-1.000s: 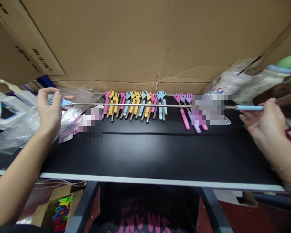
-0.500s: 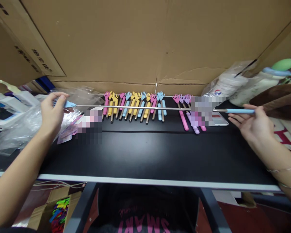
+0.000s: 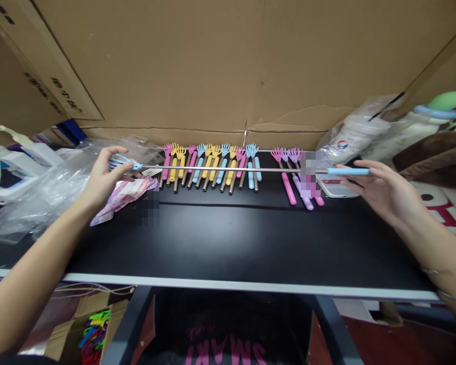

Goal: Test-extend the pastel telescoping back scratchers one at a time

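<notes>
Parallel to the desk's front edge (image 3: 228, 285), left hand (image 3: 107, 175) and right hand (image 3: 389, 187) are pinching one blue scratcher (image 3: 235, 170), probably light and stiff, by its likely less slippery ends (image 3: 344, 172).

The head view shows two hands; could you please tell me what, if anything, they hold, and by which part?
A blue scratcher: the left hand holds it by its claw, the right hand by its handle.

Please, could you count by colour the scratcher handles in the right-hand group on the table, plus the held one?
Pink handles: 2
Purple handle: 1
Blue handle, held: 1
Total in view: 4; the blur may hide more.
</notes>
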Demonstrator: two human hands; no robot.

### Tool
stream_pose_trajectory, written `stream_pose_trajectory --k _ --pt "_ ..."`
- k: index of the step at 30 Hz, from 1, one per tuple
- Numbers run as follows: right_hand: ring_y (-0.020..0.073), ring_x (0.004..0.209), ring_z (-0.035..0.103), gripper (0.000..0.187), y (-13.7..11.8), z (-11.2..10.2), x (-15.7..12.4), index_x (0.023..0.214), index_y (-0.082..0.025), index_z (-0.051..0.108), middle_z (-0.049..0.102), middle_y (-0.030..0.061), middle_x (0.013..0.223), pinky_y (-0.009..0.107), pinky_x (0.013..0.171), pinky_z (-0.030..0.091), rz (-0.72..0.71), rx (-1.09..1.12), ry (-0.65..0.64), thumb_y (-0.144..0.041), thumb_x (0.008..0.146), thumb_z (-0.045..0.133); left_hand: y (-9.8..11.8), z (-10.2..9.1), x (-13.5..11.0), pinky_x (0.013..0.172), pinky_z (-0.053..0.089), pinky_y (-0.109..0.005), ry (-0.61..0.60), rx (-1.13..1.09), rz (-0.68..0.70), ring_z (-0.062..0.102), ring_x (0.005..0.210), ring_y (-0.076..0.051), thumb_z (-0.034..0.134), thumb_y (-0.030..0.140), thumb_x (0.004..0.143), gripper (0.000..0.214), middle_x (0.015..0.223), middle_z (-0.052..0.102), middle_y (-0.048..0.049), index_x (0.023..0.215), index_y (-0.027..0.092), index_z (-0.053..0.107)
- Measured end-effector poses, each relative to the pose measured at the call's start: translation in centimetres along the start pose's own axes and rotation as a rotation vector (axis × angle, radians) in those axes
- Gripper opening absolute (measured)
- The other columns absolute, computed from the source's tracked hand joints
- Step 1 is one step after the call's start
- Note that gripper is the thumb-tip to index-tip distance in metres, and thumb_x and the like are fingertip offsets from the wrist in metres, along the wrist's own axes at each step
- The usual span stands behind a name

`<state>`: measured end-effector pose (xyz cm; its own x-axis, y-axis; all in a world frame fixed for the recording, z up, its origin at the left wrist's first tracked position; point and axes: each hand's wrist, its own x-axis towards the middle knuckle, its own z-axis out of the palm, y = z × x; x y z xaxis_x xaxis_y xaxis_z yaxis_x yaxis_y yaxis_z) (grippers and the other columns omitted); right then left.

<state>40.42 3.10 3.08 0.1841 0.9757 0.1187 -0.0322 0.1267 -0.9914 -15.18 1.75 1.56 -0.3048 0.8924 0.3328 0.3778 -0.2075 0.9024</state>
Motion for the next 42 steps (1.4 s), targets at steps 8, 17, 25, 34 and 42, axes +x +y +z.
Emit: stream_pose_trajectory --k 8,17,25,34,42 --pt "0.0192 0.093 0.067 0.041 0.9 2.1 -1.3 0.088 -0.022 0.070 0.070 0.0043 0.093 0.036 0.094 0.051 0.007 -0.133 -0.235 -0.054 0.064 0.080 2.8 3.1 -2.7 0.078 0.052 -0.029 -0.433 0.130 0.103 0.068 0.082 -0.018 0.063 0.048 0.081 0.044 0.086 0.071 -0.0038 0.113 0.021 0.048" --pt "0.0190 0.088 0.067 0.045 0.6 4.9 -2.9 0.106 -0.022 0.070 0.074 0.0076 0.099 0.029 0.072 0.049 -0.001 -0.395 -0.414 -0.058 0.078 0.066 5.1 6.9 -5.0 0.078 0.051 -0.029 -0.653 0.173 0.222 0.069 0.078 -0.017 0.058 0.043 0.088 0.030 0.083 0.070 -0.0025 0.105 0.020 0.048" --pt "0.0223 0.097 0.068 0.046 -0.3 8.8 -4.9 0.114 -0.025 0.069 0.076 0.0071 0.098 0.034 0.083 0.049 -0.115 -0.491 -0.584 -0.058 0.085 0.057 6.6 10.3 -6.3 0.069 0.048 -0.027 -0.698 0.174 0.243 0.065 0.065 -0.015 0.056 0.040 0.088 0.025 0.075 0.068 0.0002 0.102 0.020 0.048" --pt "0.0186 0.077 0.064 0.041 -0.1 8.6 -4.3 0.109 -0.027 0.070 0.073 0.0024 0.078 0.033 0.071 0.048 -0.212 -0.626 -0.555 -0.057 0.086 0.055 6.3 10.1 -6.3 0.072 0.044 -0.028 -0.597 0.420 0.301 0.064 0.079 -0.020 0.058 0.045 0.084 0.032 0.086 0.068 -0.0009 0.110 0.024 0.056" --pt "0.0181 0.072 0.060 0.038 -0.3 7.8 -4.7 0.101 -0.029 0.071 0.070 0.0011 0.074 0.032 0.067 0.045 -0.232 -0.549 -0.512 -0.059 0.084 0.056 5.7 8.7 -5.2 0.064 0.045 -0.026 -0.574 0.068 0.206 0.057 0.065 -0.015 0.048 0.046 0.091 0.027 0.070 0.058 0.0011 0.102 0.022 0.053"
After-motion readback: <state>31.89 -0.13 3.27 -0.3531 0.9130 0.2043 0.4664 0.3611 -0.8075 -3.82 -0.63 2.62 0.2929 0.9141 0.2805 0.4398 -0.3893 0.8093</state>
